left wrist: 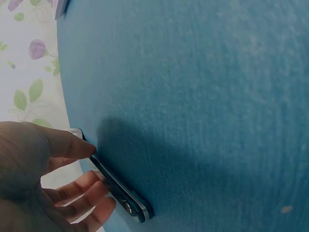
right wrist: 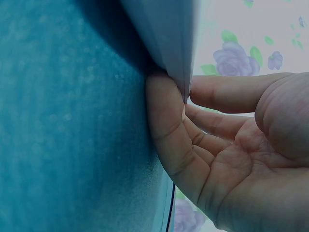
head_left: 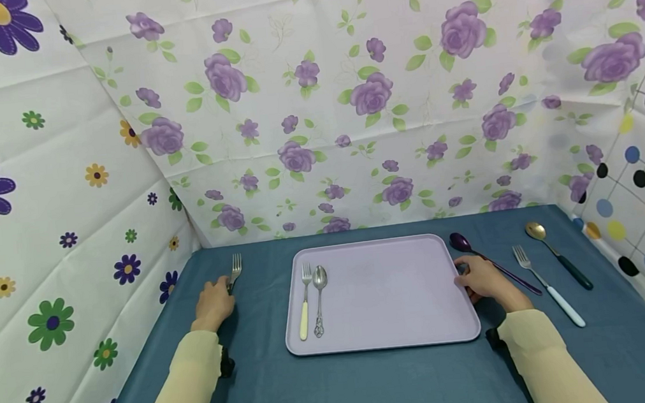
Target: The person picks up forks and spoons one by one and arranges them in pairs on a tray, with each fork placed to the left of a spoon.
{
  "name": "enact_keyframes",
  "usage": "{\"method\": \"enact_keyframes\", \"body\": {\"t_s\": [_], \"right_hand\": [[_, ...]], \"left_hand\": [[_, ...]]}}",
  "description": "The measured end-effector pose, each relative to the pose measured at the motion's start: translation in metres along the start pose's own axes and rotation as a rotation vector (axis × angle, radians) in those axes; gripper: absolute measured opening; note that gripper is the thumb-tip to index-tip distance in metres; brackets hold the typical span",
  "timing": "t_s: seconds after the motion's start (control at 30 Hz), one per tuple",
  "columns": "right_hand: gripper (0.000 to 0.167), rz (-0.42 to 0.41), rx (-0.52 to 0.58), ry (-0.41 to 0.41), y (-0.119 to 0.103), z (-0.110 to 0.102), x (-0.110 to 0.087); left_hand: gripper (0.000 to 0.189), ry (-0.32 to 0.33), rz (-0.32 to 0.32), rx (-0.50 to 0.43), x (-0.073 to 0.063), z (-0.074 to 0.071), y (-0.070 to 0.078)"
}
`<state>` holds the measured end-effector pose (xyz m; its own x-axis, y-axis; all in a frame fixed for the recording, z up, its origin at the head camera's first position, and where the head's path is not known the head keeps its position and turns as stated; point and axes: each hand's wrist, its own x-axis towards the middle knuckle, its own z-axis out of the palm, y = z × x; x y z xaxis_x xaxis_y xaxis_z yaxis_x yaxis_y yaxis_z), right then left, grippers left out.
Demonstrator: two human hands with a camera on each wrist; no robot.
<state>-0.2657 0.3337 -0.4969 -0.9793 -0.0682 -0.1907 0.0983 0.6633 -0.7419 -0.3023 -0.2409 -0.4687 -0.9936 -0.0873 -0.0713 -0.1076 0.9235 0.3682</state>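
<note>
At the left of the head view, my left hand [head_left: 213,302] pinches a dark-handled fork [head_left: 236,266] whose tines point away from me. Up close in the left wrist view, the thumb and fingers lie on either side of its black handle [left wrist: 120,191], which has a rivet near the end. My right hand [head_left: 483,279] grips the right rim of a pale lilac tray [head_left: 388,292]. The right wrist view shows the thumb on one face of the tray's edge [right wrist: 169,43] and a finger curled underneath. On the tray lie a yellow-handled fork [head_left: 305,305] and an ornate silver spoon [head_left: 319,280].
Right of the tray lie a dark purple spoon [head_left: 464,242], a white-handled fork [head_left: 561,302] and a gold spoon with a dark green handle [head_left: 573,271]. A blue-green cloth [head_left: 362,390] covers the table. Flowered sheets [head_left: 326,111] hang behind and at the sides.
</note>
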Motion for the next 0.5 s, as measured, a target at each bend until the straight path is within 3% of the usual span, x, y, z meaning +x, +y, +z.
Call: {"method": "enact_keyframes", "body": {"t_s": [0.5], "right_hand": [[0.05, 0.007, 0.015, -0.005, 0.0007, -0.0008, 0.0006]], "left_hand": [[0.04, 0.011, 0.007, 0.032, 0.0028, 0.0031, -0.0023]]}}
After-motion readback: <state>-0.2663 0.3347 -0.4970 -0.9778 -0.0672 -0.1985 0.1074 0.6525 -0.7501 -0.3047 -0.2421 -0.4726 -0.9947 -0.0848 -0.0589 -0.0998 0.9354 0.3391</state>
